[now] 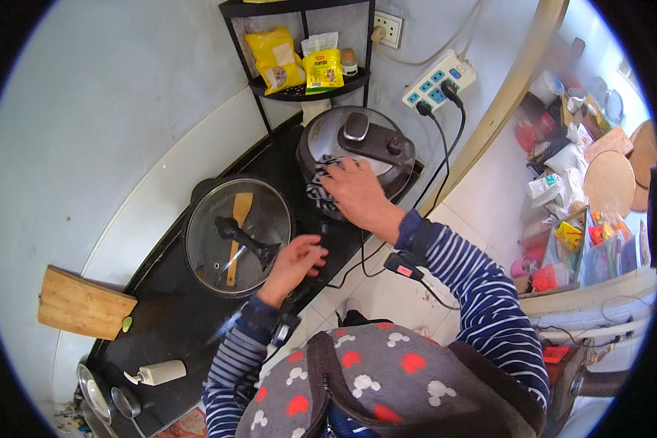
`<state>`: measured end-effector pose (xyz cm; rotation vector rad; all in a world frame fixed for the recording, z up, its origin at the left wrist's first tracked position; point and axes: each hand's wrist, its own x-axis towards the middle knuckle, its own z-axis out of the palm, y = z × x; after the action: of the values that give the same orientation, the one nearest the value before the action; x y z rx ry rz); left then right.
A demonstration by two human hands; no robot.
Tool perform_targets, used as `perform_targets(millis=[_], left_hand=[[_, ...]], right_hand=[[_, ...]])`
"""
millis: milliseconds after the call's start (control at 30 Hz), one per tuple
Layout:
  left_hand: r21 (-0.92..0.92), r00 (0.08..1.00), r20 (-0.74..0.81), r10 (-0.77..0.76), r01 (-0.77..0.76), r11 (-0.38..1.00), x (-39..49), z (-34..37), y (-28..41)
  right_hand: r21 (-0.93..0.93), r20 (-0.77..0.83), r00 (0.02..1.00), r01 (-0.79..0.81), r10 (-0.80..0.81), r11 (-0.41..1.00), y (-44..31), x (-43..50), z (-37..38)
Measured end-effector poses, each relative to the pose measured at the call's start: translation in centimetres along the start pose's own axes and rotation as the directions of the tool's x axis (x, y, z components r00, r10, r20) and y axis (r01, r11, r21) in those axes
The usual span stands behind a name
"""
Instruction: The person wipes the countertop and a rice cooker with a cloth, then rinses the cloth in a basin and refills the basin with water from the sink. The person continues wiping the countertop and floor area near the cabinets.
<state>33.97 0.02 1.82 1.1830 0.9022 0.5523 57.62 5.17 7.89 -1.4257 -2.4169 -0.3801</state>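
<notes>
My right hand presses a black-and-white patterned cloth against the front side of an electric pressure cooker. The cooker has a silver and dark lid with a handle on top. My left hand hangs over the counter's front edge with its fingers loosely apart and nothing in it. Beside that hand stands a dark wok-like pan under a glass lid. A wooden spatula and the lid's black handle show at the pan.
A black corner shelf with yellow packets stands behind the cooker. A power strip with two plugs hangs on the wall. On the black counter are a pump bottle and, against the wall, a wooden cutting board.
</notes>
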Motion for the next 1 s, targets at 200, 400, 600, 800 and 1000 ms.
perform_targets(millis=[200,400,600,800,1000], left_hand=[[-0.143,0.963,-0.245,-0.113,0.08,0.987,9.7,3.7,1.2],[-0.283,0.94,-0.323,-0.114,0.019,0.959,11.3,4.0,0.1],[-0.213,0.935,-0.336,-0.116,0.045,0.976,12.2,3.3,-0.4],[-0.162,0.957,-0.277,-0.086,0.042,0.986,11.9,2.9,0.1],[-0.214,0.949,-0.292,-0.122,0.059,0.975,12.0,2.9,0.2]], right_hand=[[-0.083,0.057,0.992,0.118,-0.114,0.989,3.7,9.5,2.4],[-0.105,0.287,0.958,0.01,0.021,0.994,8.5,16.7,3.9],[-0.128,0.324,0.897,-0.273,0.3,0.954,15.8,16.7,3.8],[-0.041,0.39,0.828,-0.421,0.402,0.906,22.9,13.4,3.7],[0.058,0.357,0.825,-0.487,0.438,0.871,21.9,10.8,3.3]])
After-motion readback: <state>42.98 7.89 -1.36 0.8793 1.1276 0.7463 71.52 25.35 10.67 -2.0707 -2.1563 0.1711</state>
